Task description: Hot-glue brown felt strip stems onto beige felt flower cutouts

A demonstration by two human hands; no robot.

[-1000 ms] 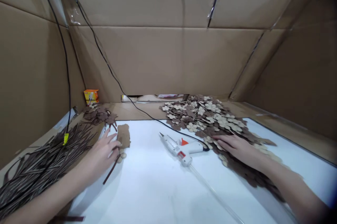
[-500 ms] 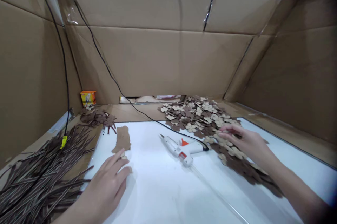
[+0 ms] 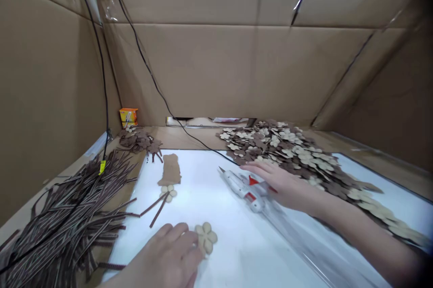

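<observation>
On the white board, a beige felt flower [image 3: 207, 239] lies at the fingertips of my left hand [image 3: 169, 254], whose fingers are curled and press on its left edge. My right hand [image 3: 287, 188] is over the handle of a white glue gun [image 3: 241, 188] with a red trigger; the fingers reach across the handle, and its rear end is hidden. A clear glue stick [image 3: 297, 247], blurred, runs back from the gun. Beyond my left hand, a second beige flower [image 3: 171, 192] has two brown strips [image 3: 158, 209] across it, beside a brown patch [image 3: 171, 169].
A heap of brown and beige flowers [image 3: 287, 143] spreads along the right. Brown strips [image 3: 77, 216] pile up at the left, with a small dark bundle [image 3: 142, 141] and an orange box [image 3: 128, 117] behind. A black cord [image 3: 162, 94] crosses the cardboard wall [image 3: 216, 67].
My right hand has left the flower heap and moved left to the glue gun. A beige flower now lies by my left hand; another with strips is uncovered. The view has shifted.
</observation>
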